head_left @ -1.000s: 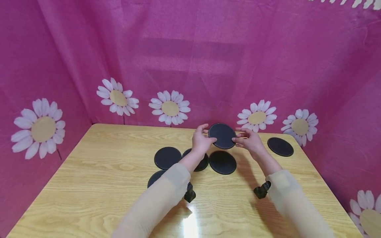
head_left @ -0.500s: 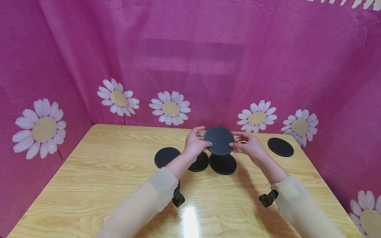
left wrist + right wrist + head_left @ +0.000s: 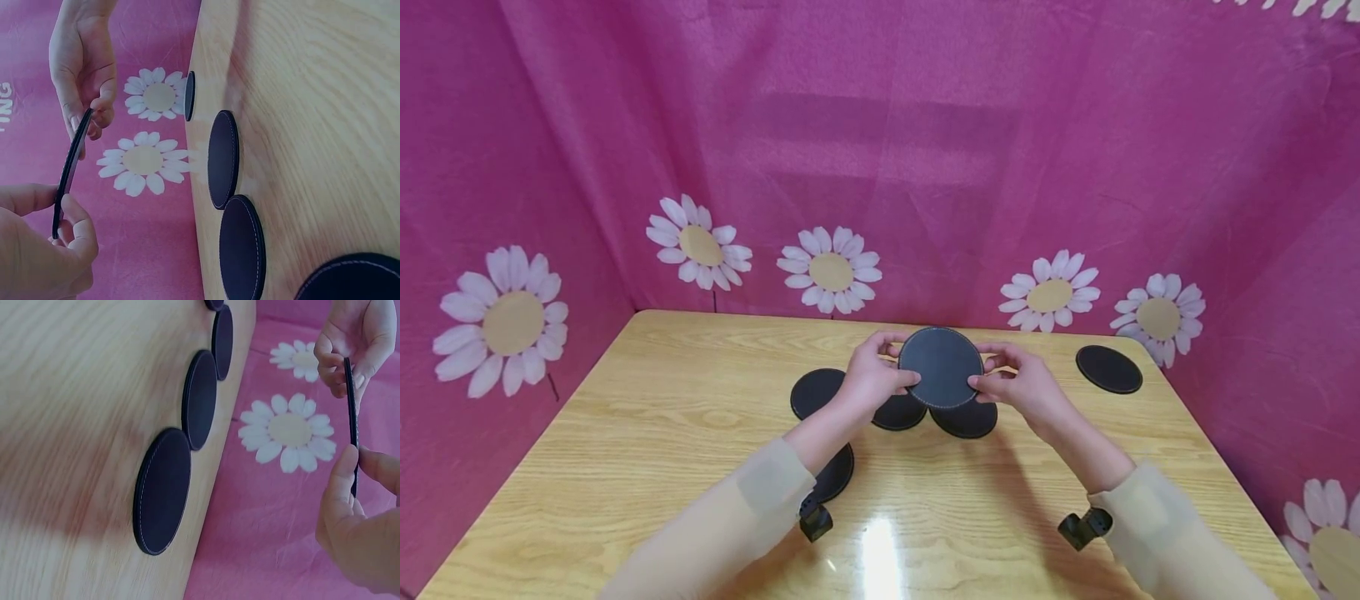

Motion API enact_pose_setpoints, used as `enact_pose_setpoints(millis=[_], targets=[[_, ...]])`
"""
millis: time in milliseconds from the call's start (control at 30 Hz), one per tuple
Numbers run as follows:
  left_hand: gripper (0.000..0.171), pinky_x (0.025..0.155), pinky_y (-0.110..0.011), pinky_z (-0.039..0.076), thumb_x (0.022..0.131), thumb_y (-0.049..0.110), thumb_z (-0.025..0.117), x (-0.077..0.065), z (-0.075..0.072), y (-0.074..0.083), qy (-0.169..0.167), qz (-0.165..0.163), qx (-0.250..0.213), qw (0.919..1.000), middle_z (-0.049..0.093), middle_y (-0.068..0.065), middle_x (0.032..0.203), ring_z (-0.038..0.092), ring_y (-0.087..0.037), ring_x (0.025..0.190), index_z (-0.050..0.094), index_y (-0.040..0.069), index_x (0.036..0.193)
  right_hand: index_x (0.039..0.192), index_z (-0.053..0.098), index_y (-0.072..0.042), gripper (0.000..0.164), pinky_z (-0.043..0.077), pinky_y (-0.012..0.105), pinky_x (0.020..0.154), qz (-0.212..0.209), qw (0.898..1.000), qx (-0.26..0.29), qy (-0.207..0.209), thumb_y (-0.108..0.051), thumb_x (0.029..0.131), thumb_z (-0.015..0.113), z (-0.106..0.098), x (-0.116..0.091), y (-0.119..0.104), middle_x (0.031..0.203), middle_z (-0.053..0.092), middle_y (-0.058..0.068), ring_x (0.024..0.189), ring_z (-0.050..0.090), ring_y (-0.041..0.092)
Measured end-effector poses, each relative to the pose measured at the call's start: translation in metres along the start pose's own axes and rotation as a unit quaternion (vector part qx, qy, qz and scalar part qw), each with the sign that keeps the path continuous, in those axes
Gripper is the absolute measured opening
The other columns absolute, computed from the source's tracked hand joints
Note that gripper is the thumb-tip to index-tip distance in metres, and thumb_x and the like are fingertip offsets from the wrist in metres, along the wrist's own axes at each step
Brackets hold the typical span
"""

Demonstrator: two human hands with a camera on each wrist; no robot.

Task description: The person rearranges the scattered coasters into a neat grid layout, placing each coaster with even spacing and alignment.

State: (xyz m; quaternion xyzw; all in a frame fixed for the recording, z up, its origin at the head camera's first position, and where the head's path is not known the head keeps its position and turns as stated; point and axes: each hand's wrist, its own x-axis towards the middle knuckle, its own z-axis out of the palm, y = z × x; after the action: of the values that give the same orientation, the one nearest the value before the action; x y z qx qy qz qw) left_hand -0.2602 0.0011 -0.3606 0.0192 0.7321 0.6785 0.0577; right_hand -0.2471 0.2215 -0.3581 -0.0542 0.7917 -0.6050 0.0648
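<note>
A round black coaster (image 3: 940,367) with light stitching round its edge is held up between both hands, its flat face turned toward the head camera. My left hand (image 3: 874,373) pinches its left edge, thumb in front and fingers behind. On the opposite edge my right hand (image 3: 1018,382) pinches it the same way. Both wrist views show the coaster edge-on, raised off the table. Below it lie two more coasters, a middle one (image 3: 901,413) and a right one (image 3: 966,420), each partly covered in the head view.
On the wooden table (image 3: 700,467), another coaster (image 3: 815,392) lies left of the middle one. A nearer coaster (image 3: 837,473) is partly hidden by the left arm. One coaster (image 3: 1108,369) sits alone at the far right corner. A pink flowered cloth (image 3: 925,208) hangs behind.
Both hands have brought the held coaster slightly left and closer to the head camera. Its face now overlaps the coasters beneath, and the left forearm has shifted left.
</note>
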Motion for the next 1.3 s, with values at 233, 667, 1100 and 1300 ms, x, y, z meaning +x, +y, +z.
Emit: enact_pose_setpoints(millis=[233,667,1100,1300], targets=[[0.055,0.062,-0.031,0.057,0.072,-0.008,0.075,-0.015,-0.014,-0.003,-0.021,-0.005,-0.002,0.9998,0.045,-0.008,0.097,0.060,-0.017,0.077,0.056,0.009,0.122,0.135,0.042,-0.001,0.060,0.057,0.038,0.074,-0.006,1.000,0.009,-0.019,-0.002,0.082,0.070,0.011,-0.011,-0.002,0.096,0.043,0.012,0.069,0.058,0.012],[0.054,0.061,-0.032,0.056,0.072,-0.008,0.075,-0.038,-0.031,-0.016,-0.040,-0.016,0.007,0.9990,0.045,-0.006,0.093,0.056,-0.016,0.075,0.055,0.007,0.120,0.130,0.046,0.000,0.059,0.057,0.042,0.072,0.002,0.999,0.016,-0.032,0.001,0.078,0.073,0.032,-0.030,0.006,0.091,0.045,0.010,0.069,0.055,0.010],[0.054,0.057,-0.037,0.056,0.070,-0.011,0.075,-0.055,-0.039,-0.050,-0.051,-0.005,0.016,0.9986,0.045,-0.008,0.093,0.055,-0.014,0.069,0.053,0.000,0.119,0.125,0.045,0.003,0.056,0.056,0.048,0.070,0.024,0.998,0.030,-0.057,0.005,0.076,0.073,0.052,-0.041,0.031,0.090,0.044,0.014,0.070,0.053,0.014],[0.054,0.059,-0.039,0.056,0.070,-0.008,0.076,-0.057,-0.043,-0.067,-0.057,0.008,0.070,0.9959,0.046,-0.009,0.093,0.055,-0.015,0.069,0.054,0.002,0.118,0.122,0.044,0.002,0.057,0.057,0.045,0.065,0.011,0.998,0.012,-0.059,0.005,0.074,0.075,0.063,-0.043,0.047,0.088,0.045,0.014,0.067,0.056,0.015]])
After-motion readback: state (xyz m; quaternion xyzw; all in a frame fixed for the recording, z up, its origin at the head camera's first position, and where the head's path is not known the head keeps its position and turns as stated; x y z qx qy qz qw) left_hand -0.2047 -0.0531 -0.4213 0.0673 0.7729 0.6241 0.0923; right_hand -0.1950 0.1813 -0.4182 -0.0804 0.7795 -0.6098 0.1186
